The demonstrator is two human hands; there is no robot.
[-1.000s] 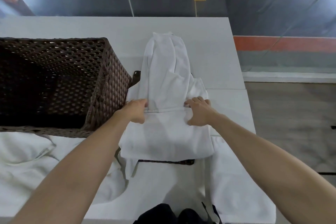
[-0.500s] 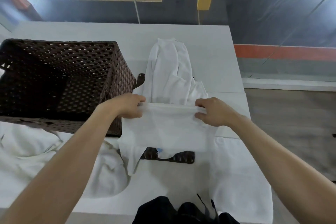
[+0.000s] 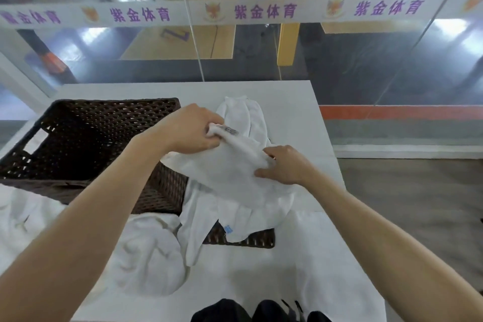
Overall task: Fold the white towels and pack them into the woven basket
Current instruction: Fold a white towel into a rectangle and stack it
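A folded white towel [image 3: 230, 172] hangs in the air over the right corner of the dark brown woven basket [image 3: 86, 138]. My left hand [image 3: 188, 131] grips its upper left corner, where a label shows. My right hand [image 3: 283, 165] pinches its right end. The towel's lower edge droops, with a small blue tag at the bottom. Another white towel [image 3: 243, 117] lies stretched out on the white table [image 3: 292, 112] behind the held one. More crumpled white towels [image 3: 149, 253] lie in front of the basket. I cannot see any towel inside the basket.
A flat piece of dark woven material [image 3: 251, 239] lies on the table under the hanging towel. A white cloth [image 3: 332, 256] covers the table's near right part. The table's right edge drops to a grey floor [image 3: 418, 204]. A glass wall with a printed banner [image 3: 261, 12] stands behind.
Both hands lifted the folded towel off the table and carried it up and left toward the basket. The head tilted up, bringing the glass wall into view.
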